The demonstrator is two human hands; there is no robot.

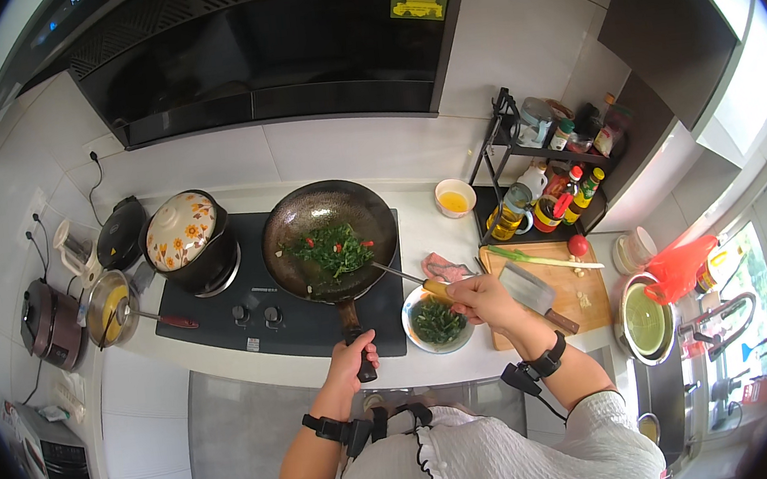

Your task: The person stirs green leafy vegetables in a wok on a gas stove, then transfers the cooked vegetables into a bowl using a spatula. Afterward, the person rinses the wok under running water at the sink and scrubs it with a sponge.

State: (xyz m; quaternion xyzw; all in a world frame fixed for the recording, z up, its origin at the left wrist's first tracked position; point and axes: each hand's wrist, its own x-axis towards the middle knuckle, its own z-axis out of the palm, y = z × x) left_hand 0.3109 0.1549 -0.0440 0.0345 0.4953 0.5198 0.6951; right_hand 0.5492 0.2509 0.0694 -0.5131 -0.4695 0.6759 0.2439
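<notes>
My left hand (354, 358) grips the dark handle (349, 320) of a wok (288, 232), which sits on the right side of a black gas cooktop (189, 323). Chopped leafy greens (335, 248) with red chili pieces and pale bits lie in the wok. In my right hand (481, 301) is a long metal cooking utensil with a yellowish handle (437, 290). Its shaft (397, 270) reaches over the wok rim, and its head is hidden among the greens. Below my right hand stands a bowl (410, 328) holding more dark greens (439, 319).
A lidded pot (194, 273) stands left of the wok. Rightward are a pink cloth (446, 268), a bowl of yellow liquid (454, 188) and a cutting board (593, 298) with a cleaver (527, 287), scallion (540, 258) and garlic. Bottles crowd a black rack (487, 158).
</notes>
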